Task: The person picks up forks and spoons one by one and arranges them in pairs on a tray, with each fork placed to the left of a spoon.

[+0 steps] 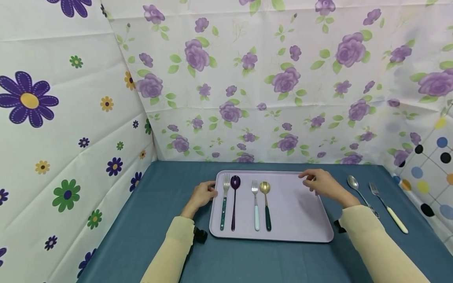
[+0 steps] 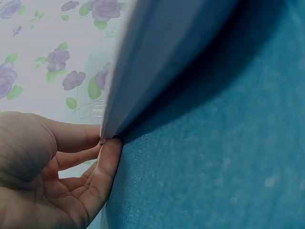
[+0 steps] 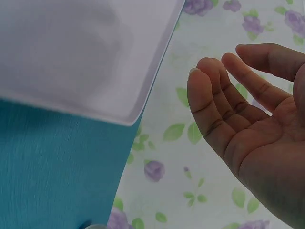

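Note:
A pale lilac tray (image 1: 293, 212) lies on the table. My left hand (image 1: 202, 194) pinches its left rim, thumb on top and fingers beneath, as the left wrist view shows. Above the tray's far right part hovers my right hand (image 1: 323, 182), fingers loosely bent and holding nothing. On the tray's left side are a fork with a speckled dark green handle (image 1: 223, 214) and a dark purple spoon (image 1: 235, 182). Nearer its middle lie a fork with a pale mint handle (image 1: 256, 220) and a gold spoon with a green handle (image 1: 267, 219).
Right of the tray, on the blue-grey tablecloth (image 1: 269, 263), lie a silver spoon (image 1: 352, 182) and a fork with a cream handle (image 1: 396, 220). Floral curtains (image 1: 212, 90) hang behind and at the left; a dotted cloth (image 1: 431, 173) is at the right.

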Available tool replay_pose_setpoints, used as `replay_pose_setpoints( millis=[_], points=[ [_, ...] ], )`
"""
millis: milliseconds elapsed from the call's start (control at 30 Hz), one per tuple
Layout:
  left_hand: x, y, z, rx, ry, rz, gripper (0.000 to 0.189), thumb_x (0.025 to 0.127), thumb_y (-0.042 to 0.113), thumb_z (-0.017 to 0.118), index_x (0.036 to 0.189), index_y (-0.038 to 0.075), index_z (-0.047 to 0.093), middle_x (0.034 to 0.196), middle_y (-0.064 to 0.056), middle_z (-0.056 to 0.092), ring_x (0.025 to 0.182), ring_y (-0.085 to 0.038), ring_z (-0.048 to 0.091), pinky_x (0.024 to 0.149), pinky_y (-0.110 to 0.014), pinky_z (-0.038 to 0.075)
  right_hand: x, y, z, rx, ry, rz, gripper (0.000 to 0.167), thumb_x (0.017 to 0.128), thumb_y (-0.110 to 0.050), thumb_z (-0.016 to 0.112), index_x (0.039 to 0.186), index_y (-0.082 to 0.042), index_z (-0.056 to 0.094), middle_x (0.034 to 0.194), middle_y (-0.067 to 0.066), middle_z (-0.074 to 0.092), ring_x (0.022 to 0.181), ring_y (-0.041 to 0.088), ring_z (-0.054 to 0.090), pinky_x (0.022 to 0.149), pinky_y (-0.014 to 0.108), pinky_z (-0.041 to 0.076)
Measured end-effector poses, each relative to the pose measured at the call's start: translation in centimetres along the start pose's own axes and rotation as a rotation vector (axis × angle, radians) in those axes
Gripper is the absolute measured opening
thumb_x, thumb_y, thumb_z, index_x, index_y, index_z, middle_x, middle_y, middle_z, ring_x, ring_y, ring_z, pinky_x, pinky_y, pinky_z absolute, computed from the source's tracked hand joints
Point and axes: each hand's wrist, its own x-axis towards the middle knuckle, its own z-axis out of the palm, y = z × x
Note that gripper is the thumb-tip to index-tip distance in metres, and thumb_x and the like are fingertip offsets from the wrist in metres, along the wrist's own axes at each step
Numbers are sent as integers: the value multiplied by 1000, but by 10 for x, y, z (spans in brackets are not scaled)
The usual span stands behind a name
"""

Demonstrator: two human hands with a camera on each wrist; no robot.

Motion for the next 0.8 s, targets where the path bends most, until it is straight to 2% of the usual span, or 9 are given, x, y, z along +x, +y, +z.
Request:
replay_pose_setpoints(
  millis=[200,467,567,800],
  points=[
    [0,1,-1,0,0,-4,47,100,3,65,145,-6,56,99,-12,66,91,-24,72,82,-40,62,-5,7,-9,-8,15,21,32,105,-11,58,133,2,65,101,13,66,77,29,63,62,44,56],
    [1,-1,0,10,6,-4,47,100,4,66,145,-6,57,99,-11,67,89,-23,72,82,-40,62,-13,17,-18,-8,24,47,35,106,-12,56,137,3,61,106,19,66,75,30,63,61,44,55],
    [1,-1,0,8,5,-5,46,100,4,66,144,-6,57,99,-11,67,89,-22,72,82,-40,62,-15,22,-21,-7,30,56,36,106,-12,55,137,4,60,103,17,66,73,27,63,62,44,56],
    [2,-2,0,12,5,-4,46,100,4,65,144,-5,57,99,-11,67,89,-23,72,82,-41,62,-22,30,-31,-3,35,67,37,106,-13,57,139,4,59,106,15,65,78,23,63,64,41,57]
  ],
)
